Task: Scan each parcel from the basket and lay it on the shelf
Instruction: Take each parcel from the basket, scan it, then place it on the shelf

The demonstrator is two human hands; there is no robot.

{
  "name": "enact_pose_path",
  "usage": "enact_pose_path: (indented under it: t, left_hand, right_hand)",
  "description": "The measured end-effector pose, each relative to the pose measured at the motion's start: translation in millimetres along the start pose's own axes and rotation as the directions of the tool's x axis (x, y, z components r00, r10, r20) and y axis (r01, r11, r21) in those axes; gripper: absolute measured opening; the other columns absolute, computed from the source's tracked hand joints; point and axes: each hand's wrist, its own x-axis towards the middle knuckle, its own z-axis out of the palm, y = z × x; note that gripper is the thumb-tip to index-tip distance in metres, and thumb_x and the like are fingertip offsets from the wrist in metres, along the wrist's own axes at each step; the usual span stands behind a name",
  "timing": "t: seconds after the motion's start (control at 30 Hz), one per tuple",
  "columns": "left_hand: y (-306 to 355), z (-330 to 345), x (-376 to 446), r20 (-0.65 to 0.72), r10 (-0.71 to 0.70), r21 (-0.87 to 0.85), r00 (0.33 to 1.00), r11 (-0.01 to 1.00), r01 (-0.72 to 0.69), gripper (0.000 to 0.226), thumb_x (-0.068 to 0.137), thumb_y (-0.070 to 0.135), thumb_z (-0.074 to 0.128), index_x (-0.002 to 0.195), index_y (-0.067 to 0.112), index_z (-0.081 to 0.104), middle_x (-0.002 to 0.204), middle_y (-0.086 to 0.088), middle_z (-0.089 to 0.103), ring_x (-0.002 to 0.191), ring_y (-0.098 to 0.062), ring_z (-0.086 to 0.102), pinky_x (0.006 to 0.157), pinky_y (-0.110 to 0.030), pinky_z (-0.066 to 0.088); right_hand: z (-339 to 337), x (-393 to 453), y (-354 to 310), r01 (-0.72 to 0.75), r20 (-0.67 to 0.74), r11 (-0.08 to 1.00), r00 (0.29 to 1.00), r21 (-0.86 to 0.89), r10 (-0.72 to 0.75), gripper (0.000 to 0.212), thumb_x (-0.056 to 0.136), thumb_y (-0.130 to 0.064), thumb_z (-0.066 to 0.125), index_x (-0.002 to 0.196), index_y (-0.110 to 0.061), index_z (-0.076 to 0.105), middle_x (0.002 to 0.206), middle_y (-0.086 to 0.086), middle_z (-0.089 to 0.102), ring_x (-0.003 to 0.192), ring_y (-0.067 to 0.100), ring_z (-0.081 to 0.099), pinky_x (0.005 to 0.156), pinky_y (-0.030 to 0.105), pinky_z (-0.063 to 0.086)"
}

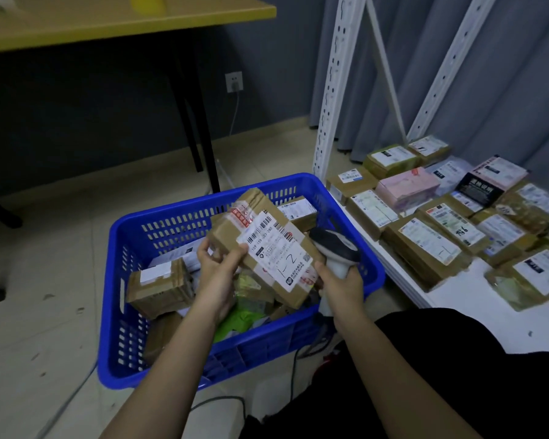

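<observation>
Over the blue basket [133, 236] I hold a long brown cardboard parcel [254, 217], its white label with barcodes facing up. My left hand [217, 267] grips the parcel's near left edge, thumb on the label. My right hand [339, 283] grips the handle of a grey and white barcode scanner [336, 248], whose head lies right beside the parcel's right end. Several more boxes and bags lie in the basket beneath. To the right, the white low shelf [457, 299] carries several labelled parcels.
White perforated shelf uprights [330, 99] rise behind the basket. A yellow table [108, 23] with black legs stands at the back left. A scanner cable [295, 365] runs over the tiled floor by my knee. Grey curtains hang behind the shelf.
</observation>
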Motion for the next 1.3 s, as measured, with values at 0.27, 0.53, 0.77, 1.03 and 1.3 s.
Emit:
enact_pose_path:
  t: [0.27, 0.53, 0.77, 1.03, 1.3]
  left_hand:
    - [-14.8, 2.9, 6.6, 0.167, -0.017, 0.210, 0.986, 0.978, -0.018, 0.083, 0.077, 0.022, 0.077, 0.142, 0.035, 0.028, 0.130, 0.004, 0.058, 0.110, -0.019, 0.062, 0.089, -0.043, 0.055]
    - [15.6, -4.8, 33.9, 0.147, -0.016, 0.261, 0.989, 0.965, -0.023, 0.066, 0.084, 0.006, 0.067, 0.140, 0.026, 0.038, 0.122, -0.003, 0.062, 0.097, -0.014, 0.065, 0.059, -0.019, 0.056]
    - [29.8, -6.8, 57.0, 0.165, -0.034, 0.361, 0.986, 0.932, -0.028, 0.063, 0.082, 0.003, 0.069, 0.135, 0.023, 0.041, 0.123, -0.005, 0.061, 0.108, -0.026, 0.061, 0.080, -0.038, 0.053]
    - [33.1, -6.8, 62.1, 0.202, -0.035, 0.378, 0.979, 0.925, -0.044, 0.060, 0.079, 0.004, 0.071, 0.128, 0.026, 0.045, 0.120, -0.005, 0.063, 0.107, -0.027, 0.063, 0.083, -0.044, 0.055]
    - [33.4, -3.4, 59.2, 0.233, -0.038, 0.385, 0.972, 0.921, -0.056, 0.058, 0.079, 0.006, 0.071, 0.124, 0.031, 0.045, 0.116, -0.001, 0.063, 0.107, -0.026, 0.063, 0.089, -0.048, 0.053]
  right_hand:
    - [19.2, -3.1, -9.3, -0.030, 0.045, 0.999, 0.999, 0.032, 0.028, 0.046, 0.086, -0.023, 0.072, 0.127, -0.015, 0.052, 0.117, 0.008, 0.065, 0.100, 0.025, 0.066, 0.082, 0.043, 0.058]
    - [14.7, -11.7, -39.9, 0.073, 0.262, 0.994, 0.964, -0.085, -0.048, 0.033, 0.092, -0.024, 0.065, 0.121, -0.013, 0.056, 0.087, 0.006, 0.068, 0.071, 0.016, 0.064, 0.067, 0.029, 0.054]
    - [17.6, -22.5, -65.8, 0.179, 0.427, 0.947, 0.903, -0.265, -0.051, 0.041, 0.080, -0.026, 0.078, 0.114, -0.019, 0.057, 0.085, 0.002, 0.065, 0.059, 0.007, 0.059, 0.054, 0.022, 0.048]
    - [13.8, -24.1, -73.6, 0.160, 0.341, 0.960, 0.937, -0.229, -0.075, 0.026, 0.077, -0.021, 0.080, 0.088, 0.000, 0.069, 0.063, 0.007, 0.059, 0.049, 0.010, 0.050, 0.055, 0.028, 0.047]
    - [8.3, -22.6, -75.2, 0.160, 0.285, 0.960, 0.954, -0.231, -0.091, 0.024, 0.079, -0.021, 0.079, 0.086, -0.001, 0.068, 0.063, 0.006, 0.059, 0.048, 0.009, 0.049, 0.052, 0.027, 0.045]
